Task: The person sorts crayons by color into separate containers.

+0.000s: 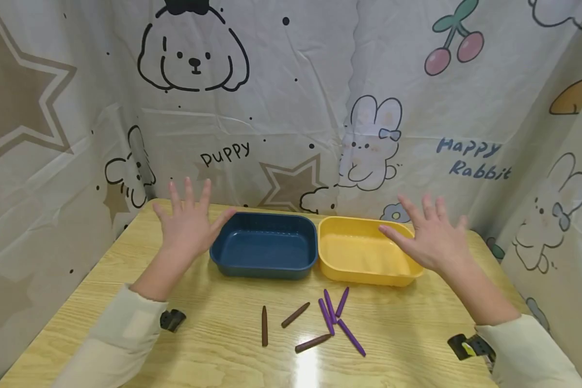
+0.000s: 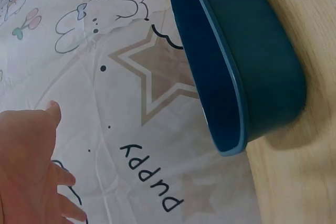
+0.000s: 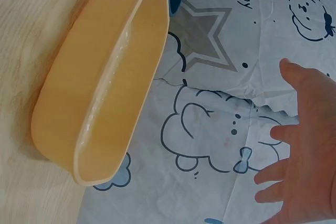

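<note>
My left hand [image 1: 188, 226] is raised with spread fingers beside the left end of a dark blue bin [image 1: 267, 269], its thumb overlapping the rim in the head view. On the other side my right hand [image 1: 436, 240], fingers also spread, hovers by the right end of a yellow bin [image 1: 368, 276]. Neither hand holds anything. In front of the bins lie several purple crayons [image 1: 352, 338] in a loose cluster. Brown crayons lie to their left: one upright in view [image 1: 264, 326], one slanted [image 1: 296, 314], and one [image 1: 312, 343] whose tip comes close to the purple ones.
Both bins stand side by side at the back of the wooden table [image 1: 213, 345], and their visible insides hold nothing. A printed cloth [image 1: 281, 108] hangs behind the table and along both sides. Dark wrist-camera mounts [image 1: 173, 320] show at the sleeves.
</note>
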A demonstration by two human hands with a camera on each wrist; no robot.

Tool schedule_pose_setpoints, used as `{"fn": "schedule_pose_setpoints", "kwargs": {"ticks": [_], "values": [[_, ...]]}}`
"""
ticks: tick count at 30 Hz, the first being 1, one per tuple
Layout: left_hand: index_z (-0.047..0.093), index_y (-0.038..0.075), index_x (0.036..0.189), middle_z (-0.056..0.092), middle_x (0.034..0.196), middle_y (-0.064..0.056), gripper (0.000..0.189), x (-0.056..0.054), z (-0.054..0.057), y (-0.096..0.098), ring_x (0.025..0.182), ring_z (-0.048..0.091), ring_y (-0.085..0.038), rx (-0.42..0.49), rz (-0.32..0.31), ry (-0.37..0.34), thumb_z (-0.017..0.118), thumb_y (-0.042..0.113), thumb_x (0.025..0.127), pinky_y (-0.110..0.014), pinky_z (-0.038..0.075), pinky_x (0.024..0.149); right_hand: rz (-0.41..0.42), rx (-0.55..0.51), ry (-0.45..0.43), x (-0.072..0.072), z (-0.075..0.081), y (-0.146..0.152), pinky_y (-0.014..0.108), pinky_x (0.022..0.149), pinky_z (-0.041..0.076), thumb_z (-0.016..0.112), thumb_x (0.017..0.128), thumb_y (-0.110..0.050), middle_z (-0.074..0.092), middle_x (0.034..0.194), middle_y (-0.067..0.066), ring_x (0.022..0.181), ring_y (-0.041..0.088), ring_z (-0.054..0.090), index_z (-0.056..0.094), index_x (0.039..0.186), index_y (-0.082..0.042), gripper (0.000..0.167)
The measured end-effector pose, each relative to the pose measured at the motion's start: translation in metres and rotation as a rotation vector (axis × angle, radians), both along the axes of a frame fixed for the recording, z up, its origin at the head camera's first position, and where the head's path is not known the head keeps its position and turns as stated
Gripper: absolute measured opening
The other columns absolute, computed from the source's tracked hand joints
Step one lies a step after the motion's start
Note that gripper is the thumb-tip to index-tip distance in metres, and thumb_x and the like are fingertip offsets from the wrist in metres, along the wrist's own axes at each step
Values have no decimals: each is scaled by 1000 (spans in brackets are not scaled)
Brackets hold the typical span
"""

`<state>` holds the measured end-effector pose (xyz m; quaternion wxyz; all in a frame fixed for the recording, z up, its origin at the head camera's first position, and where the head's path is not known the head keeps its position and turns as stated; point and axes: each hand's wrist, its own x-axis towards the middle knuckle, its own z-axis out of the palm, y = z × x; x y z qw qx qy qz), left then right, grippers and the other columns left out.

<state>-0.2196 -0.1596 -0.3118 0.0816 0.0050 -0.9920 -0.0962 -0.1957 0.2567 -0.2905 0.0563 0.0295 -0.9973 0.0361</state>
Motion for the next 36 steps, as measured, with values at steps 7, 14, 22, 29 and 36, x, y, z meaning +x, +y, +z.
{"fn": "schedule_pose_setpoints", "kwargs": {"ticks": [7,14,22,29,36], "values": [[9,10,151,2,154,-28,93,1,-6,-9,139,-1,-51,89,-15,-32,23,75,87,-76,8,99,63,-49,3,4,-10,0,69,95,30,38,86,-71,34,143,30,127,51,34,32,145,-8,86],[17,4,149,17,151,-29,83,-1,-21,-19,134,22,-51,170,-29,-61,34,63,93,-74,24,95,114,-135,-14,17,-27,2,61,88,43,51,87,-60,52,131,26,117,47,49,46,136,-2,76],[24,-1,146,29,144,-31,84,-3,-43,-34,128,31,-51,259,-46,-102,34,63,93,-67,34,94,172,-189,-34,30,-47,-1,44,67,53,65,85,-41,64,115,20,88,32,64,62,119,-4,50],[28,-7,142,33,141,-34,68,-7,-59,-39,127,35,-50,364,-101,-121,44,42,97,-60,33,101,228,-242,-19,40,-69,-7,40,67,53,69,83,-33,68,105,11,89,28,65,67,107,-8,35],[28,-7,142,37,139,-34,62,-12,-74,-41,121,43,-50,452,-140,-146,46,33,98,-57,40,96,271,-252,-11,50,-91,-17,26,63,50,71,82,-31,69,94,2,77,15,62,69,99,-12,25]]}}
